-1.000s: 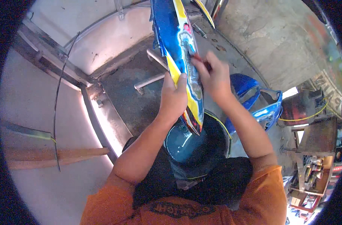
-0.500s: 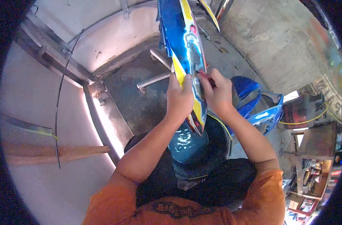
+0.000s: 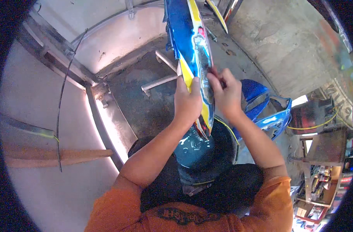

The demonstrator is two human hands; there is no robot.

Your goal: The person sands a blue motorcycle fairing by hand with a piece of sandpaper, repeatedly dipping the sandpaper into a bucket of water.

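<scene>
A long blue panel with yellow stripes (image 3: 183, 36), which looks like motorcycle bodywork, stands tilted in front of me. Its right edge has a worn, greyish wet patch. My left hand (image 3: 189, 98) grips the panel's lower part, thumb on the front face. Against the worn edge, my right hand (image 3: 227, 92) pinches a small dark red piece (image 3: 221, 82), mostly hidden by the fingers. Below the panel's tip is a black tub (image 3: 225, 149) of water (image 3: 196, 150), between my knees.
Blue plastic bodywork (image 3: 275, 120) lies on the floor to the right. A white metal stand (image 3: 158, 83) is beyond the tub at left. A thin black cable (image 3: 64, 91) hangs by the left wall. Wooden shelving (image 3: 317, 181) with small items stands at lower right.
My right hand has shifted slightly along the panel's edge, and the red piece shows less. The panel has tilted a little. Ripples on the water have changed.
</scene>
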